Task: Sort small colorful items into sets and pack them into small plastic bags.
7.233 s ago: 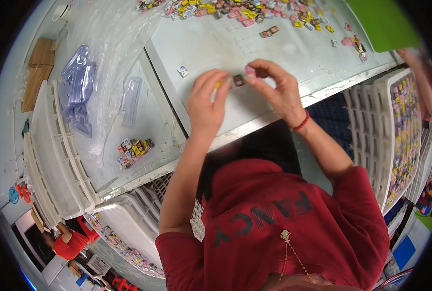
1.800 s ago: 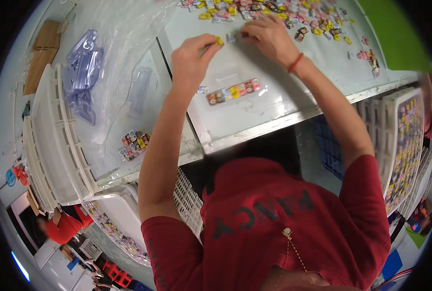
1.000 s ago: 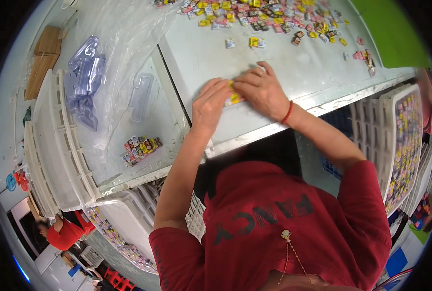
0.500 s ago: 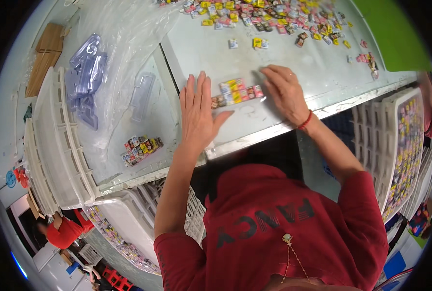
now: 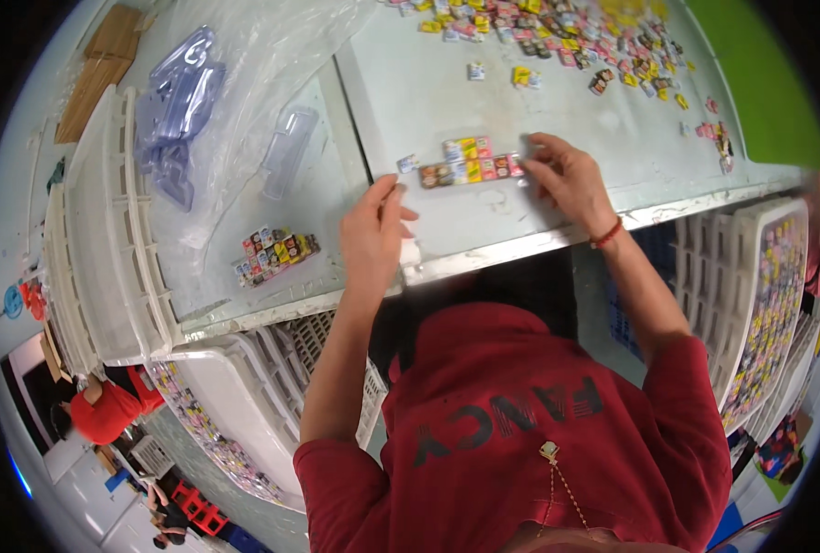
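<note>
Small printed blocks lie side by side in a double row (image 5: 470,172) on the pale tabletop, with yellow, pink and brown faces. The lower row is longer than the upper one. My right hand (image 5: 571,182) is at the row's right end, thumb and forefinger apart, the thumb beside the last pink block. Left of the row sits a single white-and-blue block (image 5: 407,163). Just below it is my left hand (image 5: 371,232), fingers slightly bent and apart, holding nothing that I can see.
A large scatter of loose blocks (image 5: 567,37) covers the far table. To the left are a stacked cluster of blocks (image 5: 276,255), clear plastic trays (image 5: 180,115) and plastic film (image 5: 253,74). White crates (image 5: 751,295) with blocks stand at the right; a person in red (image 5: 106,410) is far left.
My left hand has drawn back from beside the row and bent its fingers, and the white-and-blue block shows there. My right thumb has come close to the row's right end. The whole view has shifted.
</note>
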Tool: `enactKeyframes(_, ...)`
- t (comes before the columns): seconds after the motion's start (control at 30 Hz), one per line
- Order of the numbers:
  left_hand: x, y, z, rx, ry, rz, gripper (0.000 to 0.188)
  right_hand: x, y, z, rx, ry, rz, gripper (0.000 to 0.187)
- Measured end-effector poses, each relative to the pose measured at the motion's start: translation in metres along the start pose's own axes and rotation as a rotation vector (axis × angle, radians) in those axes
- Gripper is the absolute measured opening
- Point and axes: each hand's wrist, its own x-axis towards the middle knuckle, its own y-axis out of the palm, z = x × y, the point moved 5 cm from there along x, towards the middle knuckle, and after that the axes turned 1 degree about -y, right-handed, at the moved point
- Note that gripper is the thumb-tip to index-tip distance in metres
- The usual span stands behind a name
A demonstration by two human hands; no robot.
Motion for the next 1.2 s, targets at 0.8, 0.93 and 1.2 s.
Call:
enactKeyframes(0.8, -0.060, -0.206, 0.070, -0.293, -0.052, -0.547, 0.024, 0.007, 0.214, 0.130, 0.444, -0.021, 0.560, 0.018)
enactKeyframes(0.93, -0.060, -0.214, 0.105, -0.261, -0.088, -0.598, 0.026, 0.016, 0.243, 0.126, 0.274, -0.046, 0.583, 0.017)
enactKeyframes(1.2, -0.059, -0.216, 0.129, -0.346, -0.117, -0.651, 0.034, 0.002, 0.246, 0.164, -0.453, -0.924, 0.238, 0.066)
